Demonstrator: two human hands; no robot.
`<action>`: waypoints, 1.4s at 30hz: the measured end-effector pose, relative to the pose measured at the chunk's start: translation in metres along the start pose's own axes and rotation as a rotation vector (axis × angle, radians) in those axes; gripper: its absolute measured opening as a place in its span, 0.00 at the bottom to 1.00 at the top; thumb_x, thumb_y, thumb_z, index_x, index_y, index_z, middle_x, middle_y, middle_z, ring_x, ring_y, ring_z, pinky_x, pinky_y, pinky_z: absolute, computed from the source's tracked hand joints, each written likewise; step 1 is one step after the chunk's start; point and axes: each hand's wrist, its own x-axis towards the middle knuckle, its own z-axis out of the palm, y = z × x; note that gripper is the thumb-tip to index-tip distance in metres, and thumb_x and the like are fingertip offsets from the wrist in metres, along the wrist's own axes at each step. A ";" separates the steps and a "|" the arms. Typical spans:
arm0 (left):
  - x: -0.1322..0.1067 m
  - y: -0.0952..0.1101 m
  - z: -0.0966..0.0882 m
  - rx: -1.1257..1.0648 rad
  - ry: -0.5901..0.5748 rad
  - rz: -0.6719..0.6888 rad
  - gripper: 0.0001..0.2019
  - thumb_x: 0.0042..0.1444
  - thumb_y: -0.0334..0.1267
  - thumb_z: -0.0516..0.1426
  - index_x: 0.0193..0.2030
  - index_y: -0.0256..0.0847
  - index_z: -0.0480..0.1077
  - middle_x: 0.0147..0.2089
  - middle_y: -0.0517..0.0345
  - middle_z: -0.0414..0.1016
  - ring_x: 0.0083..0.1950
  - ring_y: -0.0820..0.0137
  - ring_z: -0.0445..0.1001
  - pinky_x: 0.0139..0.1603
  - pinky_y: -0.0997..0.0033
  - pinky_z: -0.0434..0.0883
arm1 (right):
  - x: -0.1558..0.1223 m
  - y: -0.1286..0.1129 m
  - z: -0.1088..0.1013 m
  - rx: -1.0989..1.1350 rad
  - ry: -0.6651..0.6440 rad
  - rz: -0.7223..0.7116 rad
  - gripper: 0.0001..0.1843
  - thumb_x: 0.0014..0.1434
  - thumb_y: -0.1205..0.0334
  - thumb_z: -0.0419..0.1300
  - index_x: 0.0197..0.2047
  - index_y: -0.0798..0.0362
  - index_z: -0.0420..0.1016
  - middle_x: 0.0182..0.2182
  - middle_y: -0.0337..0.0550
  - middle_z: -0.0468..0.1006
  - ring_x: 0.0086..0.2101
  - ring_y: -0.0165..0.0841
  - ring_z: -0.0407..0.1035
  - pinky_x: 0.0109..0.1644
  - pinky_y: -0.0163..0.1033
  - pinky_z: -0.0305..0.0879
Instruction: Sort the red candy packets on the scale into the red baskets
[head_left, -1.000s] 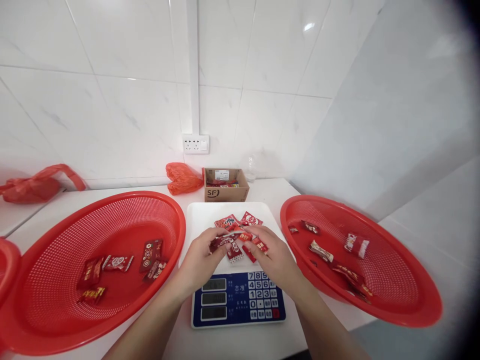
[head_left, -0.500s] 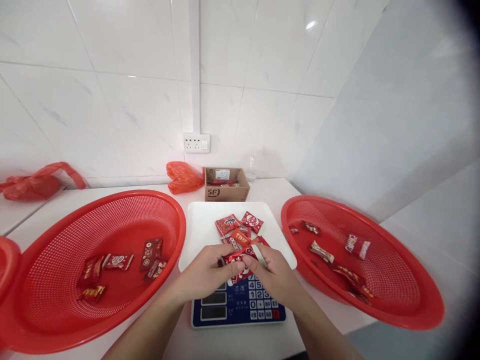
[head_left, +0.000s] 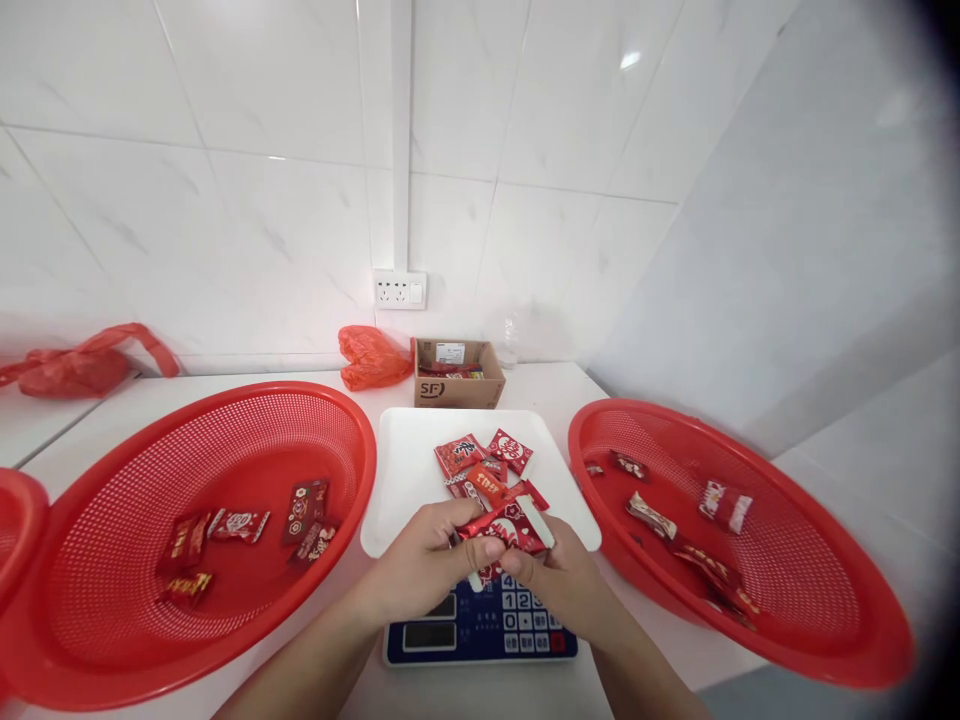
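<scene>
Over the near edge of the white scale pan [head_left: 405, 450], my left hand [head_left: 431, 560] and my right hand [head_left: 559, 570] are both closed on red snack packets [head_left: 514, 525] with white edges. How many packets they hold I cannot tell, as they overlap. My thumbs nearly meet on the front. Behind my fingers, several red and orange packets [head_left: 459, 455] lie in a loose pile on the pan. Below my hands shows the scale's blue keypad panel [head_left: 480, 640], partly covered by them.
A red perforated basket [head_left: 277, 440] with several packets stands at left, another red basket [head_left: 795, 500] at right. An open cardboard box [head_left: 459, 392] holding packets sits behind the scale, beside a red plastic bag [head_left: 373, 358]. A second red bag [head_left: 79, 372] lies far left.
Within my hands the red packets have been turned and raised slightly, showing more of their front and white edges. The whole view has shifted a little. The pile on the pan looks the same.
</scene>
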 end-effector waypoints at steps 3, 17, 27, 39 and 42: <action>0.000 -0.003 0.000 0.103 0.013 -0.004 0.21 0.65 0.53 0.50 0.37 0.35 0.69 0.35 0.56 0.70 0.37 0.69 0.66 0.41 0.71 0.65 | -0.002 0.000 0.000 -0.020 0.042 0.021 0.23 0.58 0.42 0.60 0.46 0.52 0.77 0.42 0.46 0.82 0.45 0.41 0.75 0.51 0.43 0.70; 0.006 -0.021 -0.008 0.995 0.044 0.111 0.16 0.61 0.39 0.59 0.55 0.41 0.70 0.59 0.51 0.71 0.65 0.58 0.62 0.67 0.54 0.60 | 0.025 0.026 -0.036 -0.693 0.516 0.212 0.23 0.57 0.42 0.54 0.36 0.55 0.76 0.34 0.55 0.81 0.38 0.50 0.74 0.43 0.50 0.65; 0.004 -0.013 -0.020 1.048 0.147 -0.001 0.09 0.60 0.36 0.59 0.47 0.40 0.72 0.52 0.51 0.75 0.57 0.58 0.69 0.60 0.52 0.69 | 0.035 0.028 -0.023 -0.755 0.378 0.213 0.21 0.61 0.46 0.52 0.41 0.53 0.77 0.38 0.48 0.82 0.40 0.43 0.75 0.43 0.42 0.66; 0.006 -0.024 -0.014 1.194 -0.071 -0.103 0.23 0.65 0.45 0.53 0.66 0.46 0.61 0.70 0.54 0.59 0.74 0.49 0.46 0.69 0.36 0.50 | 0.030 0.022 -0.040 -0.777 0.322 0.284 0.20 0.62 0.44 0.53 0.39 0.50 0.78 0.33 0.45 0.83 0.35 0.40 0.76 0.36 0.38 0.66; 0.006 -0.022 -0.014 1.182 -0.080 -0.119 0.24 0.65 0.45 0.54 0.66 0.45 0.61 0.70 0.52 0.60 0.74 0.49 0.46 0.70 0.37 0.50 | 0.030 0.026 -0.041 -0.818 0.343 0.311 0.20 0.60 0.45 0.55 0.40 0.51 0.78 0.32 0.47 0.82 0.33 0.43 0.76 0.34 0.40 0.65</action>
